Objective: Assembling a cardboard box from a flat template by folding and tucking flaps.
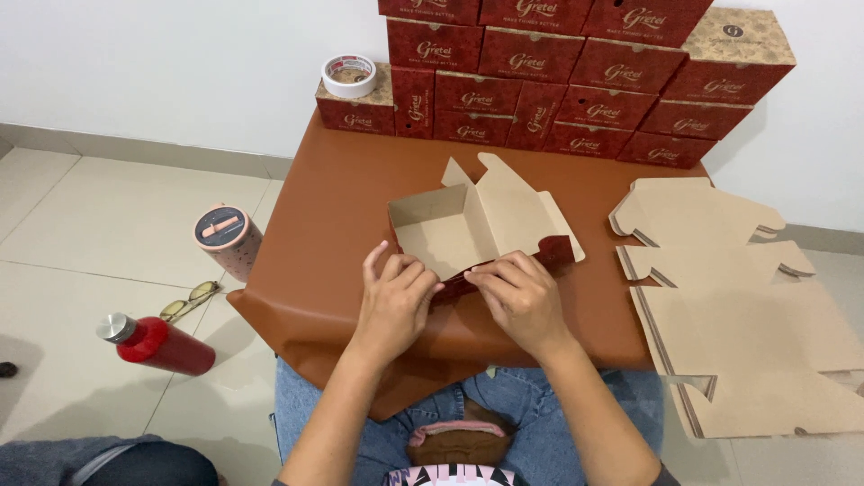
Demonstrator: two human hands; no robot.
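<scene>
- A half-folded cardboard box (468,232) lies on the brown worktop (342,225), just beyond the fingers of both hands; its plain kraft inside faces up and its dark red outside shows at the near edge.
- The long axis of the box runs left to right across the view, tilted a little so that its right end sits nearer the person; the open tray part is to the left, the spread flaps to the right and far side.
- The left hand (396,301) has its fingers curled narrow on the near wall of the box, index finger raised.
- The right hand (520,295) pinches the same near wall, fingers closed on the red flap, almost meeting the left fingers.
- Right of the right fingers, well apart, lies a stack of flat unfolded box blanks (720,297).
- Beyond the fingers, finished red boxes (558,81) are stacked against the wall, with a roll of tape (349,76) on the leftmost one.
- Left of the left fingers, on the floor, stand a round tin (227,238), a pair of glasses (187,301) and a red bottle (157,344).
</scene>
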